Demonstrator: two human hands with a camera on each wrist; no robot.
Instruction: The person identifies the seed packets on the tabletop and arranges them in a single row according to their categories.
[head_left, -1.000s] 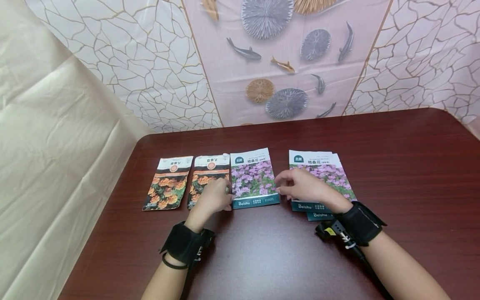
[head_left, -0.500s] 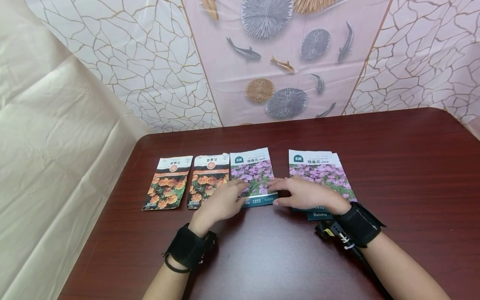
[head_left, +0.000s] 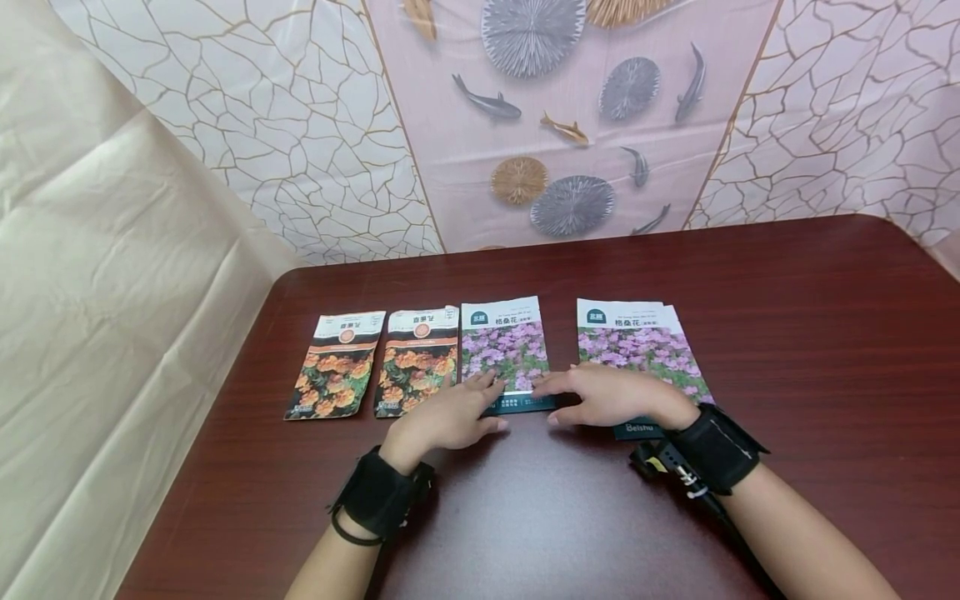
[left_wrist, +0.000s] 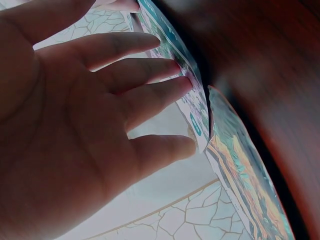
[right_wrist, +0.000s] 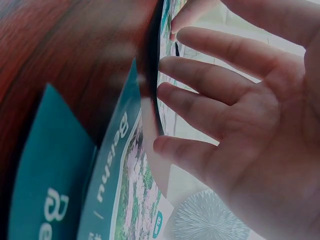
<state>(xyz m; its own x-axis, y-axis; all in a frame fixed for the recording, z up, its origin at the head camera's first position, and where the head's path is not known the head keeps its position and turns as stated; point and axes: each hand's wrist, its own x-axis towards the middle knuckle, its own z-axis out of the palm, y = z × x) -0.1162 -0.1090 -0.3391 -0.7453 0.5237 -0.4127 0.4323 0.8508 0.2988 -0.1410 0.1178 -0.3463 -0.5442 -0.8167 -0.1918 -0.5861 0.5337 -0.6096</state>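
A seed packet with purple flowers [head_left: 510, 346] lies flat in the middle of the row. Over its lower left part is my left hand [head_left: 444, 417], fingers spread and straight; in the left wrist view the fingertips [left_wrist: 184, 85] appear to touch its face. My right hand [head_left: 611, 396] reaches to the packet's lower right edge with extended fingers, and its palm covers part of two overlapping purple-flower packets [head_left: 637, 342]. In the right wrist view a green-banded packet [right_wrist: 107, 170] lies beside those fingers. Neither hand grips anything.
Two orange-flower seed packets, one at far left [head_left: 337, 367] and one beside the middle packet [head_left: 420, 354], lie on the dark red-brown table [head_left: 510, 517]. A patterned cloth [head_left: 570, 158] hangs behind the table, and a pale cloth [head_left: 112, 317] at the left.
My left hand has moved right, from the packet's left edge onto its lower part, and its fingers have straightened. The right hand's fingers have also extended to the packet's right edge.
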